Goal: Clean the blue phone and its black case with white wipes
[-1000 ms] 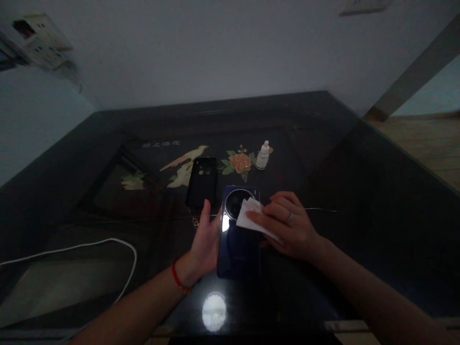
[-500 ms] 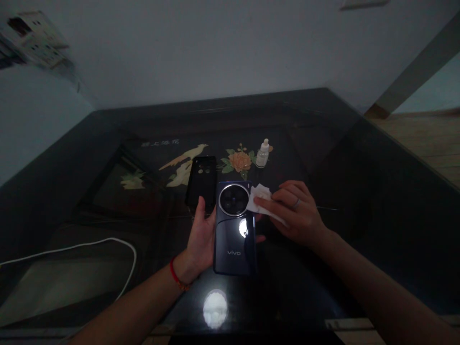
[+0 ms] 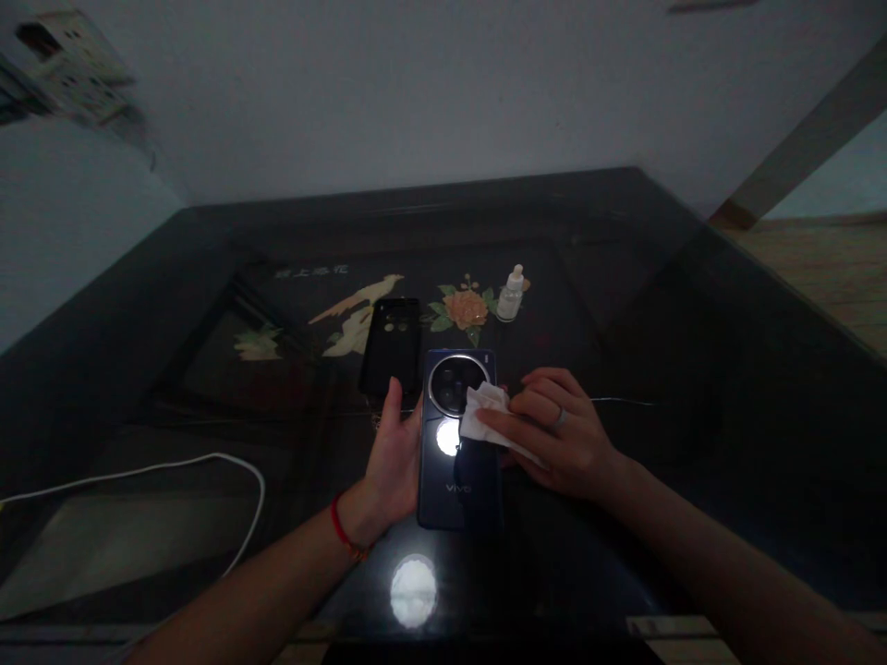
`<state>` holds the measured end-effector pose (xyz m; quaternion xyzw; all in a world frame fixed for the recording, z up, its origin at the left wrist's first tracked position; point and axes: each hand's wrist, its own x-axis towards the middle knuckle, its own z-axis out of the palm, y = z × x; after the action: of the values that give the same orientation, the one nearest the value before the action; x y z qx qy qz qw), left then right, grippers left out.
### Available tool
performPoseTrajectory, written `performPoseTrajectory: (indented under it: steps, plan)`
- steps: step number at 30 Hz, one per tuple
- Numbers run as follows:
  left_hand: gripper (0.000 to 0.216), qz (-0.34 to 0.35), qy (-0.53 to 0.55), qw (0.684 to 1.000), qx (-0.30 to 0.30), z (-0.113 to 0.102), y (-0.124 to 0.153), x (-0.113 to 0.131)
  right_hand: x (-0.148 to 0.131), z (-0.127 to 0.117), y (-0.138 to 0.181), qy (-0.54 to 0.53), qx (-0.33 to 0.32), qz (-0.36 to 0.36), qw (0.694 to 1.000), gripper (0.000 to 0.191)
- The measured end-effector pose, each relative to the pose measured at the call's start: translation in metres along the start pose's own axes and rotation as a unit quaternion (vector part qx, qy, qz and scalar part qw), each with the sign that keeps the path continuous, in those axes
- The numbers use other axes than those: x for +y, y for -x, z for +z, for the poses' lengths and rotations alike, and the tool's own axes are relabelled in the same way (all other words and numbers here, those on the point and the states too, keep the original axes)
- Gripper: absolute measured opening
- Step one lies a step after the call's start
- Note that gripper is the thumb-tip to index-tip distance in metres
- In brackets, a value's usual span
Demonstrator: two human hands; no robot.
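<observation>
A dark blue smartphone (image 3: pixel 443 503), back side up with a large round camera ring at its top, rests in my left hand (image 3: pixel 394 462). My left thumb lies along its left edge, and the other fingers are mostly hidden beneath it. My right hand (image 3: pixel 565 429) pinches a folded white tissue (image 3: pixel 485 411) against the phone's back, just below and right of the camera ring. Behind the phone, to the left, lies a black phone case (image 3: pixel 392 356). A small white-capped dropper bottle (image 3: pixel 510 297) stands farther back on the right.
The glossy black table (image 3: pixel 554 573) carries a painted bird and flower design and reflects a round light. A white cable (image 3: pixel 228 459) curves across its left side. A wall (image 3: pixel 416 102) rises behind the table, with power sockets (image 3: pixel 79 69) at the upper left.
My right hand has moved the tissue down and left, from the camera ring's right edge onto the phone's back below it. My left hand still holds the phone.
</observation>
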<state>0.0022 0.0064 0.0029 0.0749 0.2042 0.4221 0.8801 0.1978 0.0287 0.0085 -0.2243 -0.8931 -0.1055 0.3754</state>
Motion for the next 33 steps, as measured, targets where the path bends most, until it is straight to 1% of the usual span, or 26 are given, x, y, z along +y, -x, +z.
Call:
performPoseTrajectory:
  steps: [6, 10, 12, 16, 18, 20, 25, 28, 33]
  plan:
    - [0.074, 0.007, -0.003, 1.000, 0.011, 0.002, 0.000, -0.001, -0.011, 0.006, -0.003, -0.007, -0.023, 0.003, 1.000, 0.022]
    - [0.073, 0.009, -0.004, 1.000, 0.005, -0.002, 0.000, 0.000, -0.004, 0.004, 0.001, -0.013, -0.025, 0.014, 1.000, 0.021]
    - [0.072, 0.005, -0.007, 1.000, -0.002, -0.004, 0.000, 0.001, 0.003, 0.002, 0.004, -0.013, -0.015, 0.033, 0.999, 0.022]
    - [0.070, -0.008, -0.009, 0.999, -0.043, -0.007, 0.002, 0.000, 0.013, 0.001, 0.008, -0.009, 0.002, 0.093, 0.996, 0.025]
    - [0.071, -0.019, -0.004, 0.997, -0.074, -0.008, 0.003, -0.002, 0.012, 0.001, 0.008, -0.007, -0.004, 0.109, 0.994, 0.025]
    - [0.071, -0.030, -0.004, 0.996, -0.086, -0.008, 0.003, -0.005, 0.010, 0.001, 0.006, -0.004, -0.011, 0.119, 0.993, 0.027]
    - [0.063, -0.056, -0.024, 0.997, -0.050, -0.007, 0.006, -0.012, 0.002, 0.001, -0.001, -0.003, -0.026, 0.147, 0.989, 0.027]
    - [0.063, -0.069, -0.041, 0.996, -0.039, -0.008, 0.007, -0.016, -0.004, 0.001, -0.005, 0.002, -0.040, 0.140, 0.989, 0.026]
    - [0.067, -0.067, -0.035, 0.997, -0.031, -0.009, 0.004, -0.019, -0.017, 0.006, -0.009, 0.037, -0.043, 0.072, 0.996, 0.025]
